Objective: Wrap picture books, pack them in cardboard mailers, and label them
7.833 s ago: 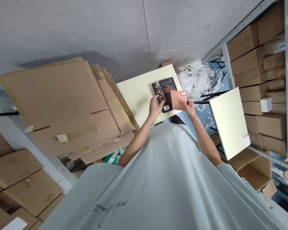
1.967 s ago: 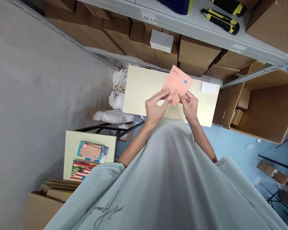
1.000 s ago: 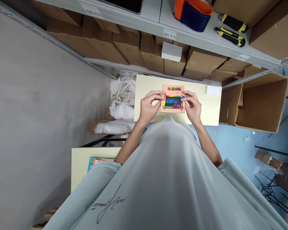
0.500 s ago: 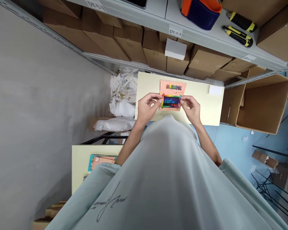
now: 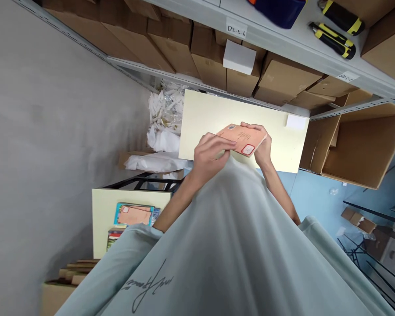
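Observation:
A thin salmon-pink book (image 5: 242, 137) is held at a slant above the cream tabletop (image 5: 207, 107), its back cover up. That cover shows a barcode, small print and a white label with a red border. Around the book's right edge my right hand (image 5: 263, 142) is closed, thumb hidden beneath. My left hand (image 5: 212, 151) grips the left side, fingers lying over the cover's lower left corner.
Cardboard boxes (image 5: 207, 66) line the shelf ahead; utility knives (image 5: 334, 39) lie on the shelf above. A large open carton (image 5: 365, 140) stands right. More books (image 5: 134, 215) lie on a side table at left, near white packing material (image 5: 164, 140).
The book has been turned over from its colourful front cover to its back, and now tilts. My left hand has shifted onto the cover. The view has moved slightly.

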Available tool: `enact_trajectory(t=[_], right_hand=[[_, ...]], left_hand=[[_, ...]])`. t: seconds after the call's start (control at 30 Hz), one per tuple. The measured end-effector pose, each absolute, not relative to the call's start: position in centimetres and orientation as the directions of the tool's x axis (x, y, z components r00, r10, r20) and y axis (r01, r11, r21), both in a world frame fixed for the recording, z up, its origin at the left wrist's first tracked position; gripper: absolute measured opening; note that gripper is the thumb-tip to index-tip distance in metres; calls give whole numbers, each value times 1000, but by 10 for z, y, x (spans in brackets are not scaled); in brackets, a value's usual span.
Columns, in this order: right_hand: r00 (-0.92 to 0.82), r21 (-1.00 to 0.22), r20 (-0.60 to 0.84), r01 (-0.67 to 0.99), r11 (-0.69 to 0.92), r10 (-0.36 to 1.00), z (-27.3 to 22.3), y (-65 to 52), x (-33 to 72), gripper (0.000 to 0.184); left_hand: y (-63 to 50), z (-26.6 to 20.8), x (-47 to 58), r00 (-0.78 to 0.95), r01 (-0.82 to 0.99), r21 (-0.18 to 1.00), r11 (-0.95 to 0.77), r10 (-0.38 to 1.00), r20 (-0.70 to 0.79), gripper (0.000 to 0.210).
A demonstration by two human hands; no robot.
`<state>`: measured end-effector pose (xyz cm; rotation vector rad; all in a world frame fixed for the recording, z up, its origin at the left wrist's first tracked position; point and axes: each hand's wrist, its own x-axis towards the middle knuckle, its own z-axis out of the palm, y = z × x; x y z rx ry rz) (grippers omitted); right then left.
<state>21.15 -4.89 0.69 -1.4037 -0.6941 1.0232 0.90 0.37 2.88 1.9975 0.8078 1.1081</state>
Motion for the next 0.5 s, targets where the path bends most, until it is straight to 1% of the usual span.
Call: enact_trajectory(t=[0.07, 0.13, 0.2, 0.27, 0.33, 0.4, 0.5], right_hand=[[417, -965, -241, -201, -169, 876, 1, -45, 211, 58], [377, -957, -281, -183, -227, 883, -10, -43, 211, 63], [343, -948, -316, -145, -282, 885, -26, -40, 211, 68], [324, -932, -363, -123, -341, 874, -47, -36, 209, 69], [304, -912, -411, -112, -396, 860, -68, -29, 202, 67], [284, -894, -447, -94, -439, 848, -90, -16, 189, 65], [284, -876, -477, -84, -474, 832, -128, 18, 163, 64]], left_hand=[[-4, 31, 18, 464, 214, 813, -541, 789, 403, 22], [-8, 30, 23, 450, 269, 834, -481, 829, 332, 15], [-6, 25, 23, 384, 338, 852, -400, 885, 263, 15], [2, 13, 14, 280, 391, 870, -301, 939, 199, 23], [15, -11, -3, 179, 406, 892, -199, 974, 136, 30], [33, -46, -27, 104, 392, 915, -93, 993, 57, 35], [66, -114, -63, 66, 279, 958, 69, 994, -91, 40]])
